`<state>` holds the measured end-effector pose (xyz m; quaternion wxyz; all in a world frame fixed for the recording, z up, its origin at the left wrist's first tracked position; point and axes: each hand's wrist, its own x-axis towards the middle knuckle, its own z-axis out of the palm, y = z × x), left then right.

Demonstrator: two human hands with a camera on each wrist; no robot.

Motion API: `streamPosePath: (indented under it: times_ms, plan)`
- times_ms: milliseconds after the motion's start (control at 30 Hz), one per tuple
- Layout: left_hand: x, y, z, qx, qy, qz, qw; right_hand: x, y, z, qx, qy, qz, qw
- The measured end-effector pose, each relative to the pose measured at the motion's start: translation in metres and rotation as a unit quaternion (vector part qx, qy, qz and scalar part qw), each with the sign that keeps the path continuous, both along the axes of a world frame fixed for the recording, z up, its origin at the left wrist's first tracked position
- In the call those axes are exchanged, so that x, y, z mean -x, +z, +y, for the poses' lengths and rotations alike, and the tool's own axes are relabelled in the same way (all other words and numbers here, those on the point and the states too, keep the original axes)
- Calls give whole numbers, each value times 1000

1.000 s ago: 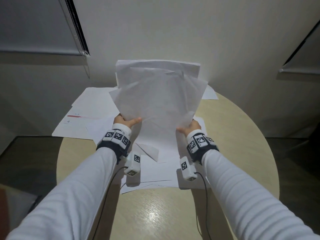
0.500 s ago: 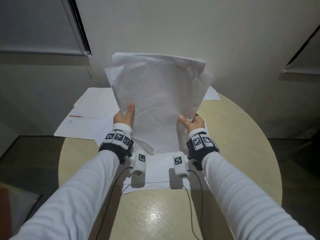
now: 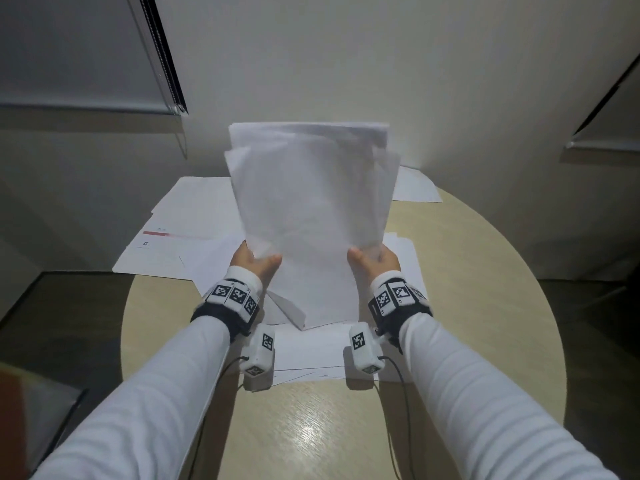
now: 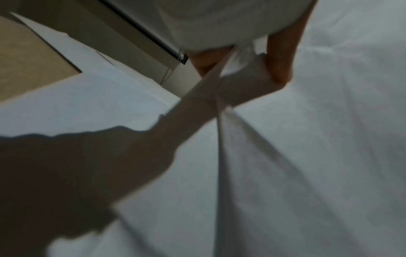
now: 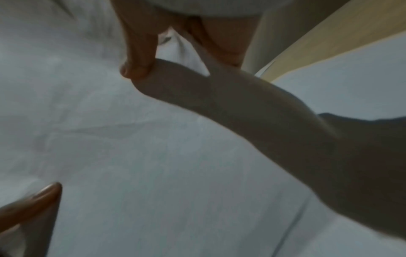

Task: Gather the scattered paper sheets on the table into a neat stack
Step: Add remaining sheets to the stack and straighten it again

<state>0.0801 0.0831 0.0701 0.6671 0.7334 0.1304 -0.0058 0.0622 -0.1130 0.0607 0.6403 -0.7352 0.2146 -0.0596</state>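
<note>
Head view looks forward and down from above the person's arms, wide angle, taking in the whole round table (image 3: 485,306), the back wall and the upright paper bundle (image 3: 311,216) held between the left hand (image 3: 254,263) and right hand (image 3: 375,263). Left wrist view sits very close under the left hand (image 4: 279,57), looking along it at the bundle's edge (image 4: 241,90), table corner at upper left. Right wrist view is equally close, under the right hand (image 5: 140,52), table edge at upper right. All three share the bundle's lower part and the loose sheets (image 3: 194,216) beneath.
</note>
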Motion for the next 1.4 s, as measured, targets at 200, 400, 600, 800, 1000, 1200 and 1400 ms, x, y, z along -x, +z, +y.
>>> streamPosePath:
  times_ms: [200, 400, 600, 800, 1000, 1200, 1400]
  plan:
    - [-13, 9, 7, 80, -38, -31, 996, -5, 25, -9, -36, 76, -10, 996]
    - [-19, 14, -1, 100, -43, -62, 992, -14, 39, -16, -94, 72, -57, 991]
    - [-18, 13, 13, -87, -203, 44, 974, -15, 30, -28, -84, 14, -57, 995]
    - [-23, 7, 30, -39, -279, 79, 956, -14, 22, -42, -94, -16, -60, 994]
    - [-29, 8, 27, -47, -258, 45, 964, -13, 23, -39, -155, -40, -72, 985]
    - [-29, -7, 20, -69, -187, -29, 979, -19, 32, -42, -69, -37, -61, 995]
    - [-8, -33, 8, -76, -147, -26, 986, -11, 11, -40, -67, -18, -17, 997]
